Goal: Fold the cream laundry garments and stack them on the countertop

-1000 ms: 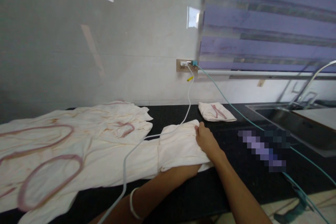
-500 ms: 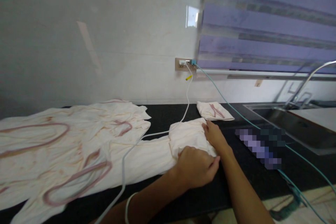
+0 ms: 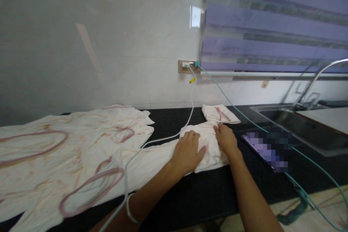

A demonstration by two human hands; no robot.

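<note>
A cream garment (image 3: 152,161) with pink trim stretches from the left along the counter, its right end doubled over into a folded section (image 3: 210,152). My left hand (image 3: 187,152) lies on that folded part, palm down with fingers and thumb apart. At the fold's right edge rests my right hand (image 3: 227,139), fingers stretched over the cloth and not wrapped round it. Just behind sits a small folded cream cloth (image 3: 220,114) with pink strips on top. More cream cloth with pink trim (image 3: 89,134) is spread crumpled at the left, with brownish marks on it.
A white cable (image 3: 163,139) runs from the wall socket (image 3: 187,66) across the garment. A teal cable (image 3: 233,103) reaches toward a phone-like slab (image 3: 265,152), partly blurred, on the black counter (image 3: 206,195). At the right are a sink (image 3: 301,127) and tap (image 3: 312,81).
My left hand has gone from a closed fist at the fold's front edge to lying flat on it, farther left and back. The folded end now looks flatter and reaches slightly farther right.
</note>
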